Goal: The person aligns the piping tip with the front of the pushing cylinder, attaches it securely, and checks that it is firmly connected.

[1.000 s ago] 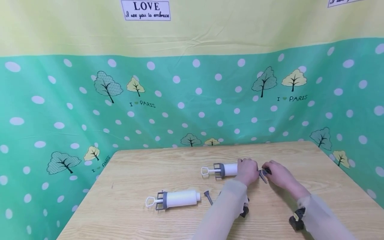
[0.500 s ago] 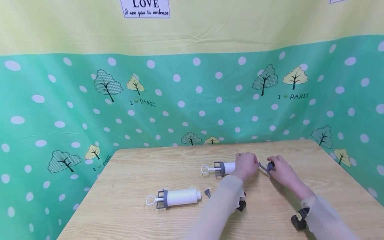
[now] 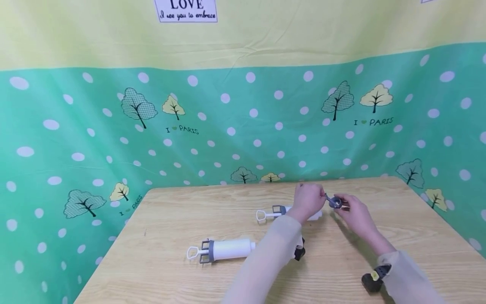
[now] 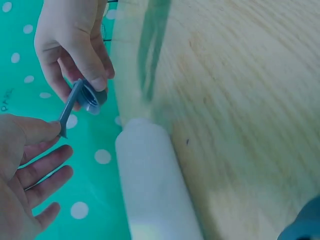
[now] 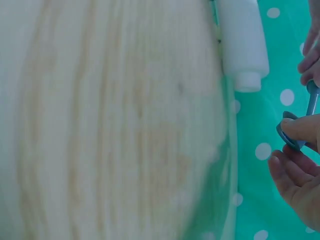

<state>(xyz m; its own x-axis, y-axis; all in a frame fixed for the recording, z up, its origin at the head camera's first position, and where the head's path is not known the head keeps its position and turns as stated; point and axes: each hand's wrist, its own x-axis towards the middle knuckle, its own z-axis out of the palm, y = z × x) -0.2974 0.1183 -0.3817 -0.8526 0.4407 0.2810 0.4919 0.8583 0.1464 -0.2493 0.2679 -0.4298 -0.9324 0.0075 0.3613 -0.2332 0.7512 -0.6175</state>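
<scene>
In the head view my left hand (image 3: 309, 200) pinches the flared end of a narrow grey nozzle (image 4: 70, 111) between thumb and index finger. In the left wrist view its other fingers are spread. Facing it, my right hand (image 3: 356, 214) holds a grey threaded ring cap (image 3: 336, 202) with thumb and fingertips. The nozzle's slim end overlaps the ring's opening in the left wrist view. Both parts are above the table. Behind my left hand lies a white syringe (image 3: 315, 215) with a grey collar and a white plunger handle, its barrel partly hidden by that hand.
A second white syringe (image 3: 232, 249) lies nearer on the wooden table (image 3: 167, 228), its handle pointing left and its tip near my left sleeve. Green dotted cloth (image 3: 212, 152) hangs behind the table and at both sides.
Both hands have risen and moved away from me, with the nozzle and cap drawn together. The cap has turned to show its opening. My left sleeve now covers a second nozzle seen earlier on the table.
</scene>
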